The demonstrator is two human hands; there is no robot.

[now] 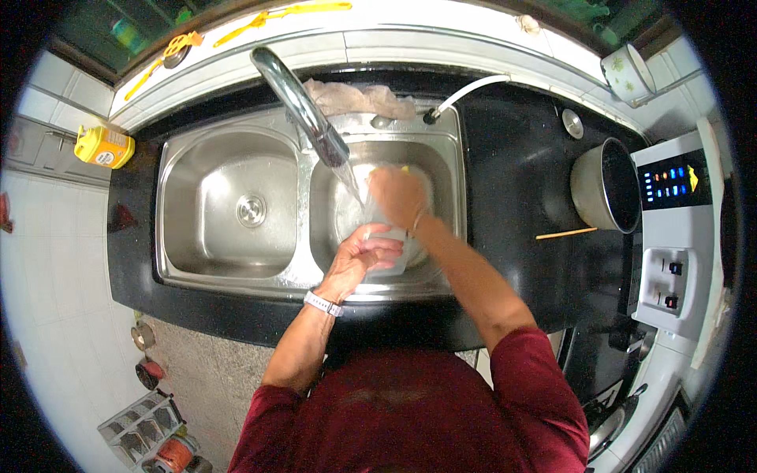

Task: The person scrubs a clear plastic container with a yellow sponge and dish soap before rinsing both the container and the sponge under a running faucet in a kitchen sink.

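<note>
Over the right basin of the steel double sink [304, 229], my left hand [367, 251] is closed round a translucent plastic container [388, 264], which is partly hidden by my fingers. My right hand [397, 195] is just beyond it, above the same basin and smeared by motion. A small yellow edge [405, 169] shows at the far side of that hand; what it belongs to is too blurred to name. Water [348, 180] runs from the chrome faucet [303, 106] into the basin, close to the left of my right hand.
A crumpled pale cloth [359, 100] lies behind the faucet. To the left stands a yellow bottle [105, 147]. On the black counter at right are a metal pot [603, 189], a wooden chopstick [566, 233] and a small round lid [572, 124]. Yellow utensils [282, 16] lie on the sill.
</note>
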